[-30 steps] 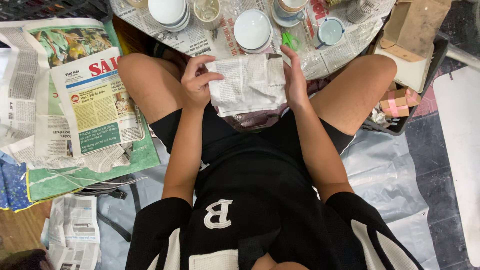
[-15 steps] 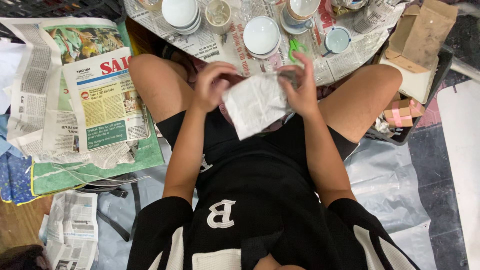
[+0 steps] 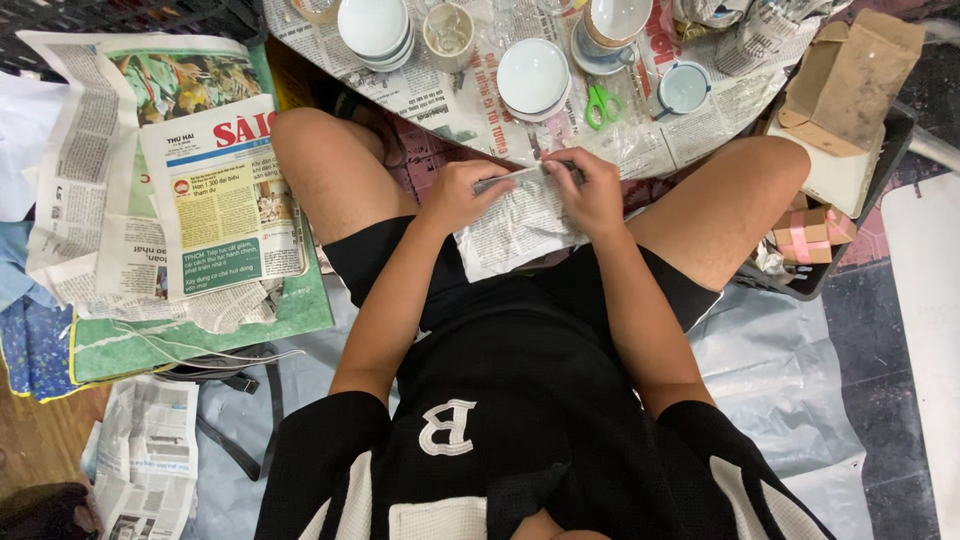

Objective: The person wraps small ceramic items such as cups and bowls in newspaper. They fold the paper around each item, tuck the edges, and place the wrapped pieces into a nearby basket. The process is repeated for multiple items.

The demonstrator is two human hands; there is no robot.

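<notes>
Both hands, left hand (image 3: 462,195) and right hand (image 3: 592,190), have fingers clamped on the top edge of a newspaper-wrapped bundle (image 3: 517,228) over the lap, just beside the tabletop (image 3: 470,110) edge. The paper looks soft and crumply, its contents probably fragile; best held underneath.

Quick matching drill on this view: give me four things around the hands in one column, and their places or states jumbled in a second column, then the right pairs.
1. newspaper bundle
2. green scissors
3. stacked white bowls
4. cardboard box

A. on the papered table, beside a white saucer
B. far right, flaps open
C. held by left hand and right hand
D. top of the table, left of a cup

Pairs: 1-C, 2-A, 3-D, 4-B
</notes>
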